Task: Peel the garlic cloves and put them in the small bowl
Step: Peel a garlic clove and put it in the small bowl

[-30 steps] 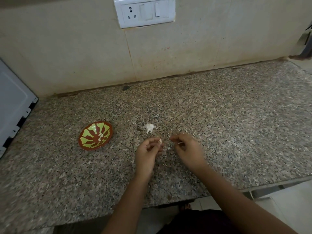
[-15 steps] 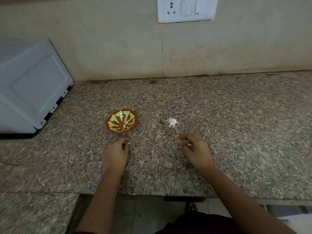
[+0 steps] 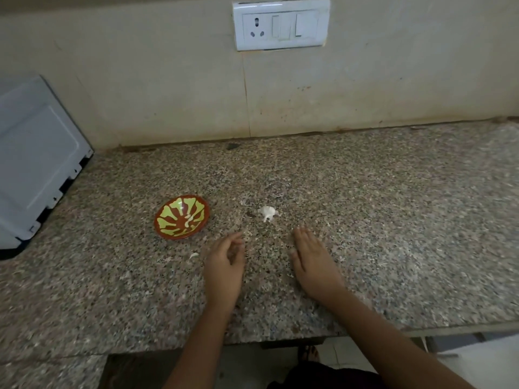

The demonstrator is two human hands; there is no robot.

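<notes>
Granite counter [image 3: 365,220], our two hands low in mid-frame, neither holding anything we can see.
Our left hand [image 3: 224,262] is blurred, fingers loosely curled round nothing; our right hand [image 3: 313,259] is palm down, fingers straight and together, and we cannot tell if it touches the stone. Small bowl [image 3: 168,228], red-brown with green pattern, sits left of centre with pale cloves [image 3: 189,219] inside. White garlic piece [image 3: 268,212] lies above the hands, apart from both. Peel scrap [image 3: 193,255] just left of our left hand. Socket plate [image 3: 280,23] top centre, white appliance [image 3: 36,164] at the left edge.
</notes>
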